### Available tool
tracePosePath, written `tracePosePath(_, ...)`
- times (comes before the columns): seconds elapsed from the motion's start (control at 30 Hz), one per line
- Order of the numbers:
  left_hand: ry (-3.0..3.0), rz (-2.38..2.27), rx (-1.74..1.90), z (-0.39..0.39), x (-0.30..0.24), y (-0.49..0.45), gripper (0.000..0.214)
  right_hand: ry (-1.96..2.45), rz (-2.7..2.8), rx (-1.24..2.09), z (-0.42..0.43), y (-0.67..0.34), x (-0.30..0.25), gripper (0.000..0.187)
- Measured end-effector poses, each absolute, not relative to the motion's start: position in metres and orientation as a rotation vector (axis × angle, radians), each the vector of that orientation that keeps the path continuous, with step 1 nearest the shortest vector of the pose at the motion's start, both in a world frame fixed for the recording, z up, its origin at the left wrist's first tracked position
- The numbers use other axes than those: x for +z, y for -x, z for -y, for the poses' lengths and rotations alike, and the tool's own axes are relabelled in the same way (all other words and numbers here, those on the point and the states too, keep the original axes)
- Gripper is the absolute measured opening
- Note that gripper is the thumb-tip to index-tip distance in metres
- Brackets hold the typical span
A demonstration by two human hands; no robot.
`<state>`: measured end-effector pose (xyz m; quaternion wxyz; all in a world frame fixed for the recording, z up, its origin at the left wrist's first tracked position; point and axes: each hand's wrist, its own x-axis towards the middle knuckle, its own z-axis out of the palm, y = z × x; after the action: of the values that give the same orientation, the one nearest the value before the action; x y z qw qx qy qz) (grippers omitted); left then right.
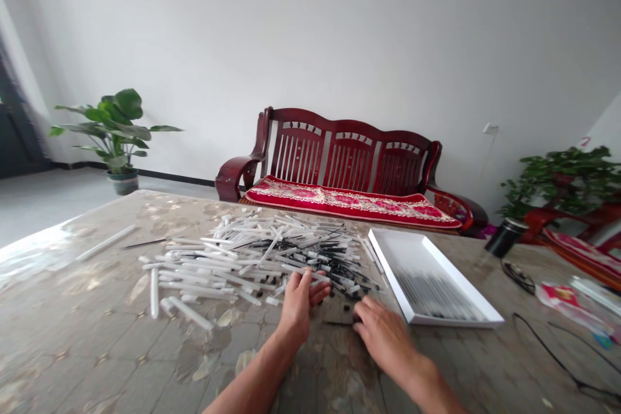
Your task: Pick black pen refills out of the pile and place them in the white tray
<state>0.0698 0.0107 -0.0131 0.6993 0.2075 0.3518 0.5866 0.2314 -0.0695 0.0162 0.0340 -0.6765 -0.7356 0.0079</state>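
Observation:
A big heap of white pen tubes and black-tipped refills (262, 255) lies spread over the table. My left hand (299, 301) rests at the heap's near edge, its fingers stretched onto the pieces and holding nothing that I can see. My right hand (383, 333) lies just right of it, fingers curled down onto small black parts on the tabletop; what is under them is hidden. A shallow white tray (478, 307) with a row of dark pens lies to the right of my right hand.
The table (97, 336) has a glossy marbled top. One white tube (107, 242) lies alone at the far left. A black cup (504, 237), cables (548, 343) and packets sit at the right. A red wooden bench (349, 174) and potted plants (114, 132) stand behind.

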Motion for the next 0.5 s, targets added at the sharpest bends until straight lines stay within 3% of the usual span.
tracePosePath(0.17,-0.407,-0.769,1.342,-0.011,-0.013,-0.068,0.034,2.079,2.264,-0.135,0.066,-0.230,0.008,0.015)
tracePosePath(0.5,-0.320,-0.741,1.358,-0.013,-0.008,-0.064,0.025,1.775,1.968,0.015,0.042,-0.240,0.002,0.015)
